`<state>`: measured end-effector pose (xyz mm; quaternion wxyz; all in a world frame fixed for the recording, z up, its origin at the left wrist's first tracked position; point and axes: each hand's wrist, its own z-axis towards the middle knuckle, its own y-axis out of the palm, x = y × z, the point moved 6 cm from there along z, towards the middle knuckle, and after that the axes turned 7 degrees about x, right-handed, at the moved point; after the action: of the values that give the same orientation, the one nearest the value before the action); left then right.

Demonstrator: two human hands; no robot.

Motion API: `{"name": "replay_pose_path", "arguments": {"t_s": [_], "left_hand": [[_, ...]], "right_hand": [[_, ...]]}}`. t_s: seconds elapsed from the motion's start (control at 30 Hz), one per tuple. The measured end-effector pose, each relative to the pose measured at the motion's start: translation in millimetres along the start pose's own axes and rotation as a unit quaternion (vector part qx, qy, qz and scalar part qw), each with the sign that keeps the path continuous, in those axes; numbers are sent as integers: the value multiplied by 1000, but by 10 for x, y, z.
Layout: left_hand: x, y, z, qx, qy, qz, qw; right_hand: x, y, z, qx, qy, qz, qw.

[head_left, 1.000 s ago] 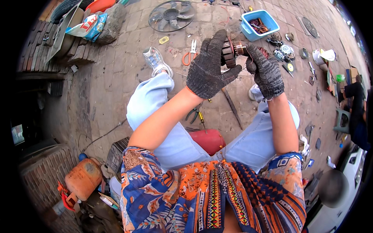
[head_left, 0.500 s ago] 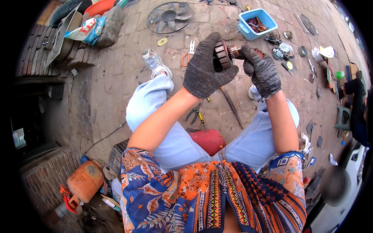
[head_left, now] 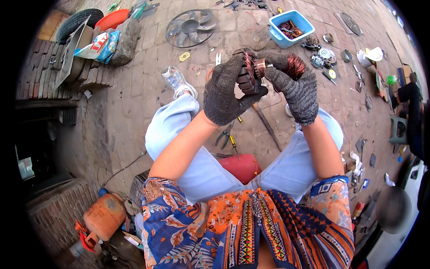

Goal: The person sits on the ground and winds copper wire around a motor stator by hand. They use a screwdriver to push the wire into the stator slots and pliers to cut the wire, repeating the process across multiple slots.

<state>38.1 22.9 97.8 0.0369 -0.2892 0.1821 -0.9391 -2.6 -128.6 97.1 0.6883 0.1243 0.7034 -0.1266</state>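
Both my hands wear dark grey knitted gloves and are raised ahead of my knees. My left hand grips a motor armature, a dark slotted core with a copper commutator facing right. Close beside the commutator, my right hand is closed around a bundle of reddish copper wire. Its fingertips are near the armature's shaft; whether they touch it is hard to tell. A thin loose strand hangs below the hands. Under them, a hammer-like tool with a long handle lies on the paving.
Open pliers lie beyond my left hand. More pliers and a yellow screwdriver lie between my legs, near a red rounded object. Farther out are a fan, a blue basin holding copper scrap, and motor parts.
My left hand has shifted slightly left and nearer with the armature, which has turned. The copper bundle in my right hand shows more fully now.
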Motion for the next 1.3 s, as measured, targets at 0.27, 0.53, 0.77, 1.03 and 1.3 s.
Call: {"name": "replay_pose_path", "arguments": {"t_s": [0.27, 0.53, 0.77, 1.03, 1.3], "left_hand": [[-416, 157, -377, -130, -108, -77, 983], [-232, 8, -253, -28, 53, -106, 993], [-43, -61, -76, -7, -17, 36, 999], [-371, 197, -278, -24, -410, -483, 773], [-880, 324, -500, 7, -493, -789, 366]], "right_hand": [[-130, 88, -186, -36, -178, -44, 982], [-222, 115, -241, -15, -230, -77, 970], [120, 52, 7, 24, -95, -85, 991], [482, 102, 171, -52, -178, -331, 925], [515, 387, 265, -81, 44, -89, 992]]}}
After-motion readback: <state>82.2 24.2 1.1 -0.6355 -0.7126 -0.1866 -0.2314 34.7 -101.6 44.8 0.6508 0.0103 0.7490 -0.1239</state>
